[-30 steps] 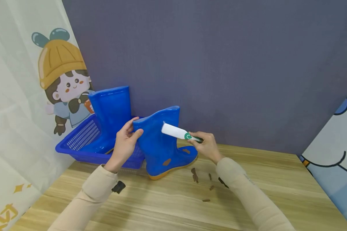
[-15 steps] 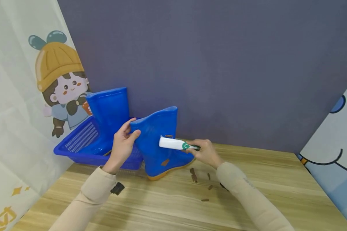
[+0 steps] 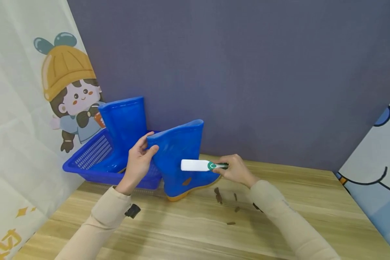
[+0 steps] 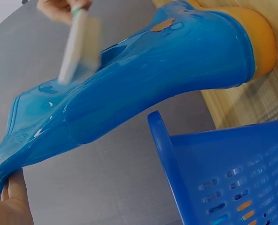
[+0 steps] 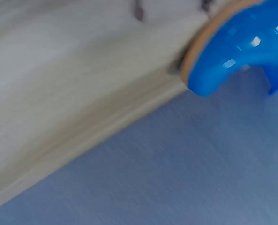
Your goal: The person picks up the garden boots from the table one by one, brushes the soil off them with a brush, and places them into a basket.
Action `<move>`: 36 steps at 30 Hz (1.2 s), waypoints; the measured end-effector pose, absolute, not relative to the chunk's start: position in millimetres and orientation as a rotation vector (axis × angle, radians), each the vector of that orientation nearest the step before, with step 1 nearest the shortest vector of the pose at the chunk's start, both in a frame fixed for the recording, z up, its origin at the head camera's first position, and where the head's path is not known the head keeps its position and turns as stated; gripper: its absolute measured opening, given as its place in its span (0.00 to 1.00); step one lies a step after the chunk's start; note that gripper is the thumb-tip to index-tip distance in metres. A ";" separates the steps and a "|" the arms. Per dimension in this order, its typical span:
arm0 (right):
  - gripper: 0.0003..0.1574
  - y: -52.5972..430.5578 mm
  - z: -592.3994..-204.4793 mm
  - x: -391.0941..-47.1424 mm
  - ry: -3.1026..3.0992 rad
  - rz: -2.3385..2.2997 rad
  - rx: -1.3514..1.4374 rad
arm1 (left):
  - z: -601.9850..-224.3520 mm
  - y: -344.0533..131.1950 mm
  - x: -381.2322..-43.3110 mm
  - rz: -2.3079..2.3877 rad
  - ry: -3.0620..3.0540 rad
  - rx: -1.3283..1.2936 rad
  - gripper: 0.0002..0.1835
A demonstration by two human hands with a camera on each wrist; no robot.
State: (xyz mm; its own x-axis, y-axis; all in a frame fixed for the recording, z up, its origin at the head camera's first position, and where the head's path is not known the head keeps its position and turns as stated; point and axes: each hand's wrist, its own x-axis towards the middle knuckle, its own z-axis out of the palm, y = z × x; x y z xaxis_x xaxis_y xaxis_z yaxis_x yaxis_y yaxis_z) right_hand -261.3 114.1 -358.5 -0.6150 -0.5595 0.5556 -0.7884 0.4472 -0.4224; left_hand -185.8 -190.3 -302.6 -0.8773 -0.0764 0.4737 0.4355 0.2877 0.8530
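A blue rain boot (image 3: 172, 153) with a yellow-orange sole stands on the wooden table. My left hand (image 3: 139, 162) pinches the boot's top rim between thumb and fingers. In my right hand (image 3: 234, 169) is the green-marked handle of a white scrub brush (image 3: 195, 165). The brush lies across the boot's shaft, and in the left wrist view its blurred bristles (image 4: 91, 44) face the boot. A brown patch (image 3: 186, 181) shows low on the boot, near the heel. The right wrist view is blurred and shows the boot's toe (image 5: 214, 70).
A blue plastic basket (image 3: 113, 176) on the left holds a second blue boot (image 3: 125, 124). Several brown flakes (image 3: 218, 195) lie on the table (image 3: 188, 231) right of the boot. A grey wall panel (image 3: 247, 79) rises behind the table.
My right hand has moved the brush down the shaft. A brown patch visible just above the brush half a second ago no longer shows. My left hand keeps its hold on the rim.
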 end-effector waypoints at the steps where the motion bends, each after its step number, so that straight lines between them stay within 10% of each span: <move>1: 0.15 114.0 -354.7 -262.8 -2.341 0.949 1.137 | -302.5 -189.9 -185.7 -1.621 -2.137 -0.324 0.25; 36: 0.19 111.6 -353.5 -243.1 -2.169 0.939 1.168 | -302.1 -191.1 -185.6 -1.607 -2.162 -0.306 0.26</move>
State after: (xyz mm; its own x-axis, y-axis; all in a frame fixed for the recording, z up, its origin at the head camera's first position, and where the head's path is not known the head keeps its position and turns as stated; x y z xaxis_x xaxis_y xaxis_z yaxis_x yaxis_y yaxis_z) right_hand -243.1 111.6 -353.5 -0.5070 -0.5113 0.6939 -0.8559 0.3938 -0.3353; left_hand -185.6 -191.1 -302.1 -0.8844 -0.0755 0.4606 0.4193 0.3049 0.8551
